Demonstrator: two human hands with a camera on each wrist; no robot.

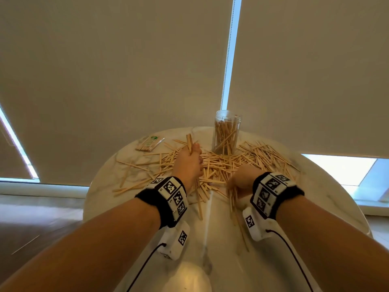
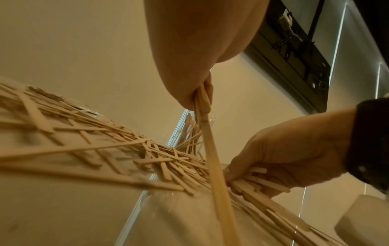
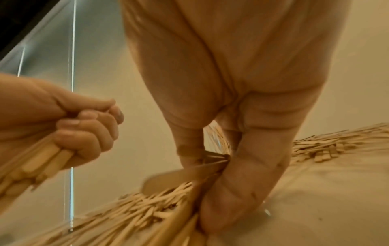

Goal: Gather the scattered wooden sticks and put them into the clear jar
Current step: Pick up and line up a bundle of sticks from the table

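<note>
Wooden sticks [image 1: 212,165] bristled upright from the left hand [image 1: 187,163], fist tight around them, clear jar [image 1: 226,133] just beyond and nearer it; right hand [image 1: 242,180] clutched another bundle low on the tabletop [image 1: 221,239].

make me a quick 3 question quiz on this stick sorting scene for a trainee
1. True or false: the clear jar already has wooden sticks in it.
2. What is the left hand doing? A) gripping a bundle of sticks B) resting flat on the table C) lifting the jar
3. Fill in: the right hand grips sticks at the ____ edge of the pile.

Key
1. True
2. A
3. Near
</note>
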